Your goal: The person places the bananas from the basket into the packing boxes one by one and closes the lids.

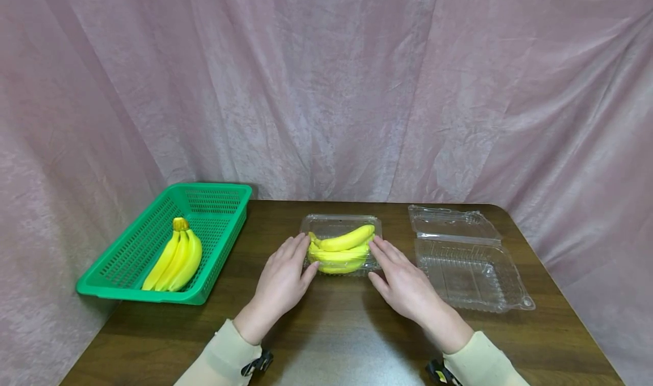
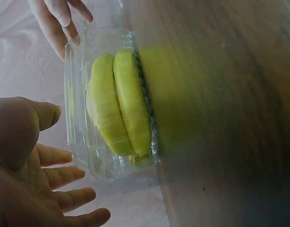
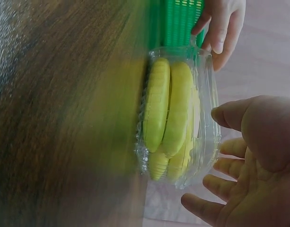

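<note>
A clear plastic clamshell box (image 1: 326, 223) sits on the table in front of me, with yellow bananas (image 1: 343, 257) inside. In both wrist views its transparent lid covers the fruit. My left hand (image 1: 285, 272) is at the box's left side, fingers extended along the edge and thumb near the front corner. On the opposite side, my right hand (image 1: 405, 284) mirrors it, fingertips right at the rim. The left wrist view has the left hand (image 2: 36, 175) with fingers spread beside the lid; the right wrist view has the right hand (image 3: 249, 165) likewise.
At the left, a green plastic basket (image 1: 232, 247) holds a bunch of bananas (image 1: 176, 258). To the right lies a second clear clamshell box (image 1: 459, 267), its lid folded back. The brown wooden table (image 1: 336, 329) meets a pink curtain (image 1: 326, 91) behind.
</note>
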`<state>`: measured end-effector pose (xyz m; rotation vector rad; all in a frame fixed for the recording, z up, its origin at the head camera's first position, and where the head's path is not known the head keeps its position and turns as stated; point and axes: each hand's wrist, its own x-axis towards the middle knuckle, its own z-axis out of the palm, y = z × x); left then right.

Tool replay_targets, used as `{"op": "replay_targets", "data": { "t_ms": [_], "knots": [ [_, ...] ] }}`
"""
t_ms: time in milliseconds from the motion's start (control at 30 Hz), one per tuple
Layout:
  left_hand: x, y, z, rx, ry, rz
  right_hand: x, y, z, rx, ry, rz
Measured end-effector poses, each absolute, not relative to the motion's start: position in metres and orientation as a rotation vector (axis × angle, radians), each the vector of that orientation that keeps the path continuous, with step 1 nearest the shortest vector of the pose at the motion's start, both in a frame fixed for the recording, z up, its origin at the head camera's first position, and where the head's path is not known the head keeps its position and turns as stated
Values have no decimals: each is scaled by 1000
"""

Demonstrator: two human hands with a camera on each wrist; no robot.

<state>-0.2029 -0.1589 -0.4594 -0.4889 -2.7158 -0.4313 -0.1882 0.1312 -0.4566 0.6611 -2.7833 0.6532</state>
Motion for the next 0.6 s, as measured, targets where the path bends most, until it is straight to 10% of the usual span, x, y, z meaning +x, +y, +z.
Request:
{"op": "replay_targets", "data": {
  "t_ms": [600],
  "knots": [
    [-199,-158,-463,-526,-2703,-322,-187,129,-456,692,-2764,647]
  ]
}}
